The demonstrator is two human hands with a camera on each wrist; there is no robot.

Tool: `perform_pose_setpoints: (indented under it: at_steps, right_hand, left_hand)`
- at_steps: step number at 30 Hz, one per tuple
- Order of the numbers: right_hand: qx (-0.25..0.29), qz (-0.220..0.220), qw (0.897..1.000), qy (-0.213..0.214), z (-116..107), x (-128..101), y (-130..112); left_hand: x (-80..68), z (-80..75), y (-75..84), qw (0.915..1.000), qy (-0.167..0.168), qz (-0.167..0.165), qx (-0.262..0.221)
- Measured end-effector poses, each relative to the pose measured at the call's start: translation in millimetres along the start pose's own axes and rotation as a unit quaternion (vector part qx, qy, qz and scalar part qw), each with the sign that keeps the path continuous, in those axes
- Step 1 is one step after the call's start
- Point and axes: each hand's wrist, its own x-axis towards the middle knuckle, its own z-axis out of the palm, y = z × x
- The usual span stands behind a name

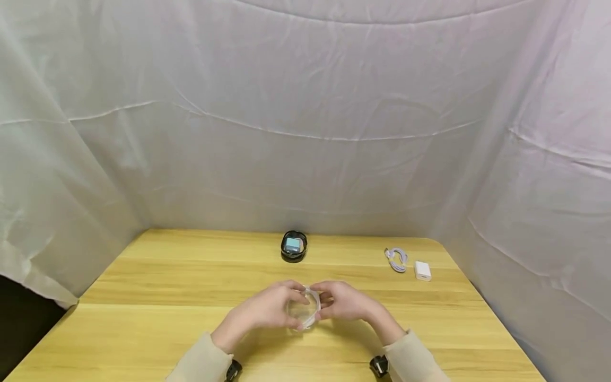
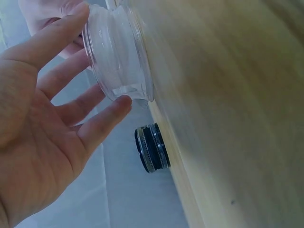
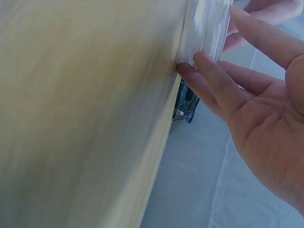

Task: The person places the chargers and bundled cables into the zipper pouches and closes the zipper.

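A clear round plastic container [image 1: 303,309] with a pale rim stands on the wooden table in front of me. My left hand [image 1: 274,306] grips it from the left, thumb at the near side and fingers at the far side. From the right, my right hand [image 1: 345,301] holds the same rim between thumb and fingers. In the left wrist view the container [image 2: 114,52] has a flanged edge close to the tabletop. The right wrist view shows fingertips of the right hand [image 3: 256,102] against the container's wall [image 3: 202,33].
Behind the hands, near the table's back edge, sits a black looped smartwatch [image 1: 293,246] with a lit screen. To the right lie a coiled pale cable [image 1: 397,260] and a white charger block [image 1: 422,270]. Grey cloth [image 1: 305,170] hangs around the table [image 1: 167,339].
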Motion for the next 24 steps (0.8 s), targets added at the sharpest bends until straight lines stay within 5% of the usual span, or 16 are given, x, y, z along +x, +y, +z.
perform_pose_setpoints:
  at_steps: [14, 24]
  right_hand:
    - [0.005, -0.013, 1.0, -0.023, -6, -3, 6]
    - [-0.013, -0.04, 0.995, 0.089, -18, -15, 13]
  left_hand:
    - [-2.8, -3.7, 1.8, 0.9996, -0.023, -0.01, 0.01]
    - [-2.0, 3.6, 4.3, 0.9975, -0.018, 0.005, 0.068]
